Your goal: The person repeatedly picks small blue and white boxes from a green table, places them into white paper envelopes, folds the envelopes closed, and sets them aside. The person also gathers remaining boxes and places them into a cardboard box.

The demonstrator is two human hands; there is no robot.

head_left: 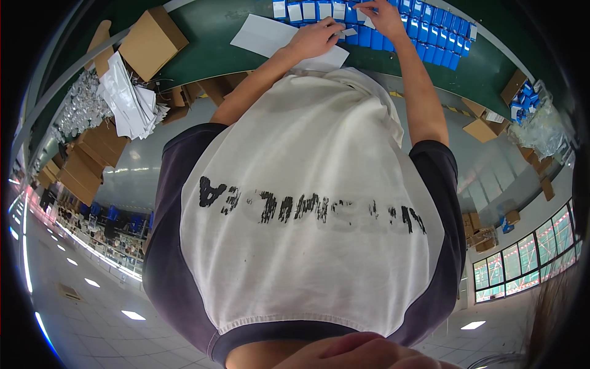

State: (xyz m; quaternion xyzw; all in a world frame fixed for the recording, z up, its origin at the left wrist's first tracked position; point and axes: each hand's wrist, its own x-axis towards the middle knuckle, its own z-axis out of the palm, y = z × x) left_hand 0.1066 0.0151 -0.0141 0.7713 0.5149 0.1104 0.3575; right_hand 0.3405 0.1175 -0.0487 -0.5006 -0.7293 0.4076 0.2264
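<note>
Rows of small blue-wrapped packs [433, 34] stand on a green table at the far edge of the view. Several in the back row carry white labels [309, 11] on their faces. My left hand [316, 38] has thumb and fingers pinched together on a small white label [350, 32], beside the front packs. Below that hand lies a white sheet [330, 58]. My right hand [386, 18] reaches over the packs with its fingertips pinched, just above another small white label [367, 22]; whatever lies between those fingertips is too small to make out.
Another white sheet [258, 35] lies left of my left forearm. On the left are a cardboard box [152, 43], a stack of white papers [128, 101] and a heap of clear plastic [83, 104]. To the right, more blue packs [525, 101] sit by clear plastic bags [547, 126] and an open carton [484, 122].
</note>
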